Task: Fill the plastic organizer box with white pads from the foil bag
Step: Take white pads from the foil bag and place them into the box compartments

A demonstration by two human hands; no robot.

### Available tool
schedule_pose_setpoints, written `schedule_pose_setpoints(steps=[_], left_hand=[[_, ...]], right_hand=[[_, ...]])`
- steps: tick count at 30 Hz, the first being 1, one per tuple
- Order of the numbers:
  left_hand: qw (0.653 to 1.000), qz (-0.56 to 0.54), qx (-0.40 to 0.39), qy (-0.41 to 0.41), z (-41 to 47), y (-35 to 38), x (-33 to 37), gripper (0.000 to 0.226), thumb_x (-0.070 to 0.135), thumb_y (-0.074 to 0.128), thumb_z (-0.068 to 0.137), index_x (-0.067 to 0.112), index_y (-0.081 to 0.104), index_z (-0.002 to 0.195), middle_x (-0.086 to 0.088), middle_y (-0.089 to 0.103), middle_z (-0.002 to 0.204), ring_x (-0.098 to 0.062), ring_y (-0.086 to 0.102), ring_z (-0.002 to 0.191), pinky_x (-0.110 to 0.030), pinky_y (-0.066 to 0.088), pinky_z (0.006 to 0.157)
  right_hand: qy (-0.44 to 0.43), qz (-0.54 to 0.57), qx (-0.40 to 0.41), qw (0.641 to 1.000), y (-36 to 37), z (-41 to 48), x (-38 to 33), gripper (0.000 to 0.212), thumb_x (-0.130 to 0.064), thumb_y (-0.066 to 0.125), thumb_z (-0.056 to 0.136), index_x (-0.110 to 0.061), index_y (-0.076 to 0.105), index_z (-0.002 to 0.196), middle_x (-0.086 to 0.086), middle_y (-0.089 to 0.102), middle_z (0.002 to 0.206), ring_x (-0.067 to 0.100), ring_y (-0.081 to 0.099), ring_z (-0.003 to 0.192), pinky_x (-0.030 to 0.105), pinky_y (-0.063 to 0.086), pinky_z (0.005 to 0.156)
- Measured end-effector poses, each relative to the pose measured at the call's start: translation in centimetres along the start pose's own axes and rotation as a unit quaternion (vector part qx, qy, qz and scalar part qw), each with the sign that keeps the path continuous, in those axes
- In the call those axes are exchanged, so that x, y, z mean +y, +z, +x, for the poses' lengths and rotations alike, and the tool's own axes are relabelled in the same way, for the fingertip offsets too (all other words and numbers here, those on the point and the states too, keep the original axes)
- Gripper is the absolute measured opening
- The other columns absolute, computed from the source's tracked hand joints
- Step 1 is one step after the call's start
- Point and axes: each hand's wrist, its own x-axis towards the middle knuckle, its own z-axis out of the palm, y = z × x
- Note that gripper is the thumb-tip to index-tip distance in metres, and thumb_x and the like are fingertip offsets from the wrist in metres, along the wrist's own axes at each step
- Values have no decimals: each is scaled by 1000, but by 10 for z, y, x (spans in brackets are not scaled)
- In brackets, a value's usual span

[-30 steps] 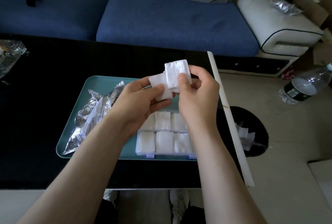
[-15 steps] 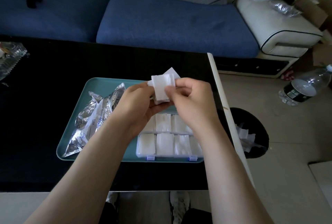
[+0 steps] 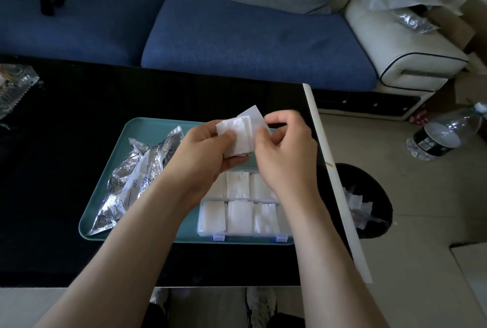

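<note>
- White pads, small stack [image 3: 238, 135]: held in the air above the far edge of the clear plastic organizer box [image 3: 245, 215], pinched from both sides by both hands. One thinner sheet sticks up at the stack's far right corner.
- Landmark is the teal rectangular tray [image 3: 147, 130] on the black glossy table [image 3: 66, 143]; going left to right from there:
- Clear crinkled wrapper [image 3: 14, 88]: far left of the tray, at the table's left edge, well apart from it.
- Crumpled silver foil bag [image 3: 131, 182]: lies on the tray's left half, long axis running near-left to far-right, white label with "Date:" printed facing up.
- Left hand [image 3: 208, 154]: above tray centre, thumb on top of the stack, fingers under it, clamped on the pads.
- Right hand [image 3: 287, 148]: above the tray's right part, thumb and fingertips nipping the stack's right edge, also closed on the pads.
- Organizer box: sits in the tray's near-right corner, lid not visible, two blue latches on its near wall. Two rows of compartments; the visible ones each hold white pads. Right end of the box is hidden by the right forearm, so can't tell fill there.
- Black round bin [image 3: 369, 201]: on the floor right of the tray, past the table's pale edge, white scraps inside.
- Clear plastic water bottle [image 3: 445, 132]: lying on the floor, further right of the tray.
</note>
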Motion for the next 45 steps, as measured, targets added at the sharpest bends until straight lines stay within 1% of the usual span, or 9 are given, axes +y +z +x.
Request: schedule_pose_setpoints(steps=[4,8,12,16,23,29,32,36,45], left_hand=[[1000,15,2,-17,-2,-1,2,23,6,51,108,5,68,123,-21,71,125,-34,72,115,-37,64,87],[999,31,5,-13,-5,-3,3,20,6,51,108,9,70,116,-21,71,123,-32,72,112,-37,64,86],[999,27,2,-21,-6,-1,5,21,6,52,107,9,71,116,-21,70,124,-34,71,112,-36,63,82],[999,25,13,-28,-6,-1,6,21,7,53,105,12,73,109,-20,71,121,-37,70,115,-35,63,80],[998,45,35,-4,-5,-4,4,21,7,55,105,16,73,103,-10,74,108,-24,73,99,-36,64,86],[998,-39,39,-39,-4,3,5,30,-5,39,102,2,67,109,-21,71,118,-35,73,110,-43,64,90],[987,-151,19,-56,-4,7,7,36,-7,34,96,-8,64,115,-25,73,119,-34,75,103,-48,63,89],[995,-96,0,-41,-6,7,5,31,-3,37,103,-3,67,112,-23,76,112,-31,77,102,-38,64,81],[997,-7,80,-16,-6,2,7,29,-1,41,108,15,62,98,-13,65,115,-31,70,108,-43,62,92]], right_hand=[[27,30,-87,995,-4,4,3,33,-29,65,104,-31,63,137,-7,61,125,1,61,102,0,46,67],[23,32,-52,998,-6,4,5,15,-23,72,100,-29,78,113,-16,75,103,-3,68,95,13,53,80],[87,64,-89,990,-9,4,3,25,-32,67,102,-32,66,128,-14,68,110,0,67,95,9,48,66],[98,82,-111,986,-9,3,3,10,-26,66,103,-25,76,104,-8,75,87,-1,69,76,7,48,56],[51,35,17,998,-13,8,12,14,-22,69,100,-15,71,89,-8,63,78,4,57,67,5,39,48],[167,216,-21,962,-10,5,0,17,-13,78,90,-24,80,103,-8,80,83,5,74,76,22,61,66],[170,199,-64,963,-5,1,-2,20,-10,82,87,-20,79,104,-4,80,84,8,78,77,24,64,69],[137,126,-45,981,3,-1,3,20,-12,88,82,-23,76,95,-2,80,82,12,79,75,35,67,72],[66,55,-8,996,-1,5,9,21,-19,62,104,-26,77,117,-6,76,104,10,73,95,12,54,69]])
